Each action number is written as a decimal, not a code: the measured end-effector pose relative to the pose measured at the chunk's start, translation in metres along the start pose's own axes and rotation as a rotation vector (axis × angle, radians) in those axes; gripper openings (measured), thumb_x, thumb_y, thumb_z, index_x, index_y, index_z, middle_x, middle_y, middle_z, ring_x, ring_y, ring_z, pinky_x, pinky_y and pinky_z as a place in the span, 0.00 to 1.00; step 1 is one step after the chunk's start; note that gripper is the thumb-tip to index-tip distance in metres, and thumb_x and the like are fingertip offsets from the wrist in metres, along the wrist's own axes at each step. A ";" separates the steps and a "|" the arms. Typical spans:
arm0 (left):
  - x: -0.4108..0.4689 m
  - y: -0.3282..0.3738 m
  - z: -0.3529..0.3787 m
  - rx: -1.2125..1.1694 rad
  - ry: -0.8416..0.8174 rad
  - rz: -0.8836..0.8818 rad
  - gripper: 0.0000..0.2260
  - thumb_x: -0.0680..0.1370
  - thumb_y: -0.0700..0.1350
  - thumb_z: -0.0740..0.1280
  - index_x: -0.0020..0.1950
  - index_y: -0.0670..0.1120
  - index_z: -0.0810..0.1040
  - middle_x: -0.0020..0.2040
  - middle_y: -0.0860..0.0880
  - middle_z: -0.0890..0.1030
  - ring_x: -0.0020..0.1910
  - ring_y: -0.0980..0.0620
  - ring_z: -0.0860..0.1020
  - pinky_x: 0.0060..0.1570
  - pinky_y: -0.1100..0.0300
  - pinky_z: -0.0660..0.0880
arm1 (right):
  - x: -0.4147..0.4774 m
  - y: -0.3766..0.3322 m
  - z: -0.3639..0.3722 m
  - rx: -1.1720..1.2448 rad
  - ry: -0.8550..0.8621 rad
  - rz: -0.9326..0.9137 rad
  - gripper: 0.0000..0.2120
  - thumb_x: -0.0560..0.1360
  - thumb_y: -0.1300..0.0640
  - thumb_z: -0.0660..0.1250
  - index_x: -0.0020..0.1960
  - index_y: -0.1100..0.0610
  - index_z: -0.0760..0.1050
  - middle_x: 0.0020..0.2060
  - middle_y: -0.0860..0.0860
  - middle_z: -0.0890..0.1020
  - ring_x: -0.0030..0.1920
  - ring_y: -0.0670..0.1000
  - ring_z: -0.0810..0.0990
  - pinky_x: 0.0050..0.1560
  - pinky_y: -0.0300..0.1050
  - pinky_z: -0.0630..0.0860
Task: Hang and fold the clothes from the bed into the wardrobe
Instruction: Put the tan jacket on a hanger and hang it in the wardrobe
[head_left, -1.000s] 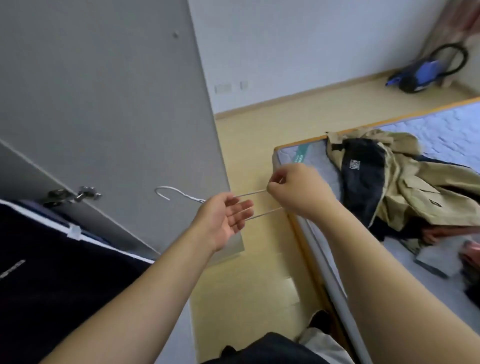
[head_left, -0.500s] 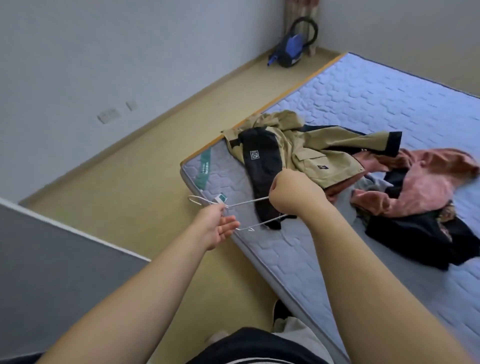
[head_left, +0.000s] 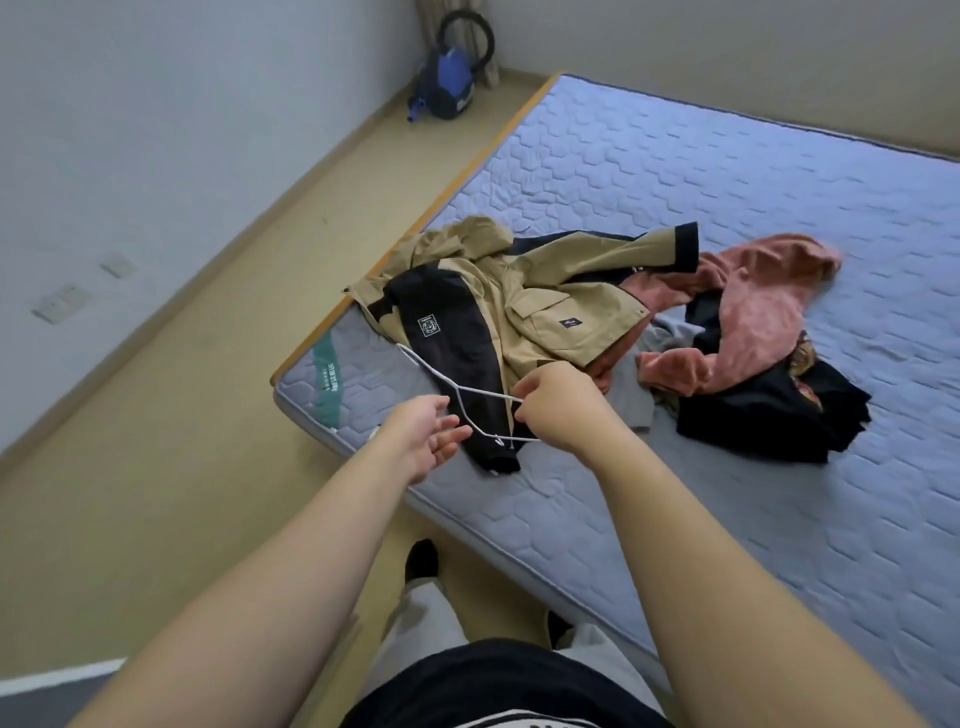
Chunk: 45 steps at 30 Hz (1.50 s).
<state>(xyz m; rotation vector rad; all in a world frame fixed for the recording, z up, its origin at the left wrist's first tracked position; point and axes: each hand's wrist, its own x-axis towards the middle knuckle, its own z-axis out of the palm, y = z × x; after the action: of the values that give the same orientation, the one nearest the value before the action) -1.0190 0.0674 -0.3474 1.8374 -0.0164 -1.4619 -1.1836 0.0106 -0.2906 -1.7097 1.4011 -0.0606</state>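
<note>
- Two wall sockets (head_left: 62, 304) sat low on the left wall, above the skirting.
- One blue vacuum cleaner (head_left: 449, 85) stood on the floor in the far corner of the room, just off the bed's far left corner.
- One bed (head_left: 727, 171) with a bare quilted blue mattress filled the right side. A green label (head_left: 328, 384) ran across the mattress at its near left corner.
- The left hand (head_left: 423, 436) reached over the bed's near edge beside that corner. Its fingers were straight and loosely apart, gripping nothing. The fingertips lay right at the bend of the hanger, though I could not tell whether they touched it.
- One white wire hanger (head_left: 485, 393) was held flat above the near left corner, its hook pointing away toward the left edge of the bed.
- The right hand (head_left: 558, 405) had its fingers curled and pinched tight on the hanger's two wires at their right end.
- One tan and black jacket (head_left: 545, 306) lay spread by the left edge, its black sleeve running under the hanger toward the near edge.
- Some grey cloth (head_left: 631, 400) showed just right of the right hand, partly under the jacket.
- One pink garment (head_left: 748, 306) lay crumpled toward the middle of the bed, touching the jacket's right side.
- One black garment (head_left: 769, 415) lay bunched against the pink one, on its near side.
</note>
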 end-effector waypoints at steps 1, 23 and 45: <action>0.011 0.007 -0.004 0.014 -0.013 -0.004 0.06 0.84 0.46 0.59 0.58 0.46 0.70 0.49 0.48 0.77 0.39 0.52 0.80 0.35 0.61 0.71 | 0.007 -0.002 0.005 0.044 0.025 0.031 0.13 0.77 0.65 0.65 0.57 0.58 0.83 0.54 0.57 0.84 0.56 0.58 0.81 0.58 0.49 0.79; 0.192 0.117 -0.043 0.250 -0.510 -0.113 0.22 0.85 0.60 0.54 0.68 0.47 0.74 0.61 0.48 0.83 0.55 0.48 0.81 0.52 0.54 0.72 | 0.088 -0.059 0.133 0.730 0.448 0.294 0.07 0.83 0.60 0.61 0.51 0.52 0.77 0.25 0.41 0.72 0.28 0.43 0.68 0.32 0.39 0.66; 0.246 0.133 -0.023 0.814 -0.505 0.010 0.08 0.80 0.53 0.69 0.50 0.50 0.81 0.49 0.49 0.84 0.37 0.53 0.72 0.34 0.60 0.64 | 0.164 -0.047 0.160 0.408 0.426 0.582 0.12 0.84 0.46 0.57 0.49 0.49 0.75 0.44 0.51 0.81 0.47 0.56 0.78 0.50 0.50 0.75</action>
<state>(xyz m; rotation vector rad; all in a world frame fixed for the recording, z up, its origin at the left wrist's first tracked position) -0.8585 -0.1245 -0.4743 1.9730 -0.9910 -2.0584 -1.0030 -0.0289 -0.4334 -0.9409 1.9936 -0.3746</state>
